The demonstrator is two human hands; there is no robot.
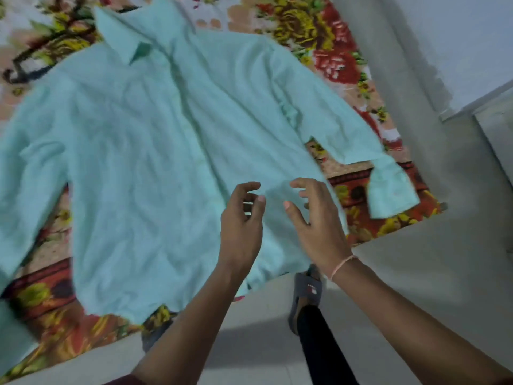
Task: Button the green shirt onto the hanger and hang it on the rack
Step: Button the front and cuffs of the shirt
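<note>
Head camera: the green shirt (144, 140) is lying front-up and spread flat on a floral sheet (333, 59), its collar pointing away. The left hand (241, 226) and right hand (319, 220) are hovering side by side over its lower front, fingers loosely curled and gripping nothing; contact with the cloth is unclear

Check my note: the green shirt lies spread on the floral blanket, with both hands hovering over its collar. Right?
One error. The head view shows the left hand and right hand hovering over the lower front of the green shirt, not its collar. The shirt does lie spread on the floral blanket.
</note>
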